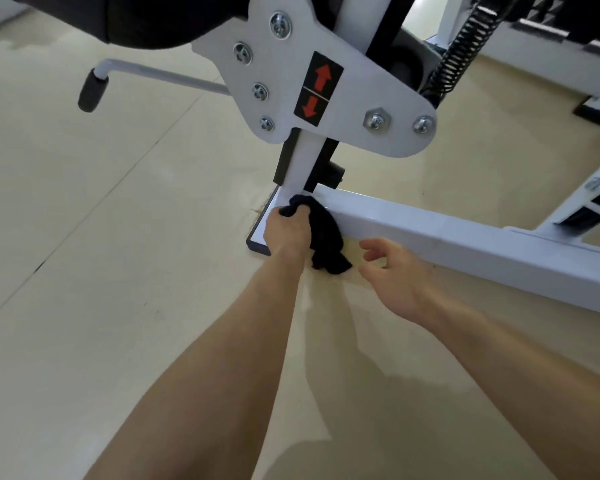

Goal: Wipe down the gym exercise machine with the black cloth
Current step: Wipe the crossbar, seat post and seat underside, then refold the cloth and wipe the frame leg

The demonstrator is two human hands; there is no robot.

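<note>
Black cloth (328, 237), soft and crumpled, is bunched in the left hand (286, 233) and pressed low on the gym machine (482, 244), at the corner where the white upright post (305, 164) meets the long square base beam (413, 223). The fingers of that hand are curled tight round the upper wad of fabric, while the loose end hangs down in folds beside the wrist toward the floor (84, 237). The right hand (392, 275) is just beside the hanging end, apart from it, with fingers spread and loosely bent and holding nothing; whether its fingertips touch the beam cannot be told. The two hands are near each other but not joined, with the cloth between them. The frame is smooth, glossy white painted metal with straight edges, and the beam ends on a flat white foot plate (258, 237) with a dark rim, lying on the floor under the left hand. Above, a broad white bracket plate (284, 64) with rounded corners carries shiny bolts and a black sticker (317, 89) bearing two red arrows, one up and one down. A dark padded seat (136, 19) sits at the top left, with a thin white lever (160, 76) below it ending in a black grip. A coiled metal spring (458, 53) runs slantwise at the upper right. The floor is pale beige, smooth and faintly reflective, crossed by thin seams.
</note>
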